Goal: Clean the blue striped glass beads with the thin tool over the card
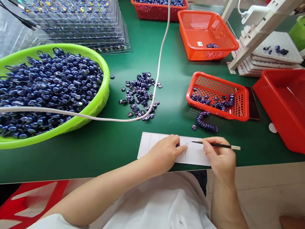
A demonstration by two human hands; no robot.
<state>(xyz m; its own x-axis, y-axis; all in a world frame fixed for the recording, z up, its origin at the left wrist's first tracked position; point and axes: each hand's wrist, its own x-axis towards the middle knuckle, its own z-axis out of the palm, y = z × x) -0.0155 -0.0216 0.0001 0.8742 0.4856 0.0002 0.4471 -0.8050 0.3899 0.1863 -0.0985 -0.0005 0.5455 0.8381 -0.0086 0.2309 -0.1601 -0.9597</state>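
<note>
A white ruled paper (147, 143) lies at the front edge of the green table. My left hand (166, 152) rests on it, index finger stretched onto the sheet, the other fingers curled; a small dark object shows by the curled fingers. My right hand (221, 154) holds a thin black pen (220, 144) in a pinch over the right part of the sheet, with the tip just right of my left index finger. Behind the paper are a curved row of dark beads (205, 123) and a single bead (194, 127). Loose dark pieces (141, 90) lie in a scattered pile further back.
A green basket (106, 86) heaped with dark looped pieces stands left. Stacked clear trays (106, 29) are behind it. Red baskets (244, 102) stand at the right and back. A white cable (160, 59) crosses the view. A power strip (279, 3) hangs at right.
</note>
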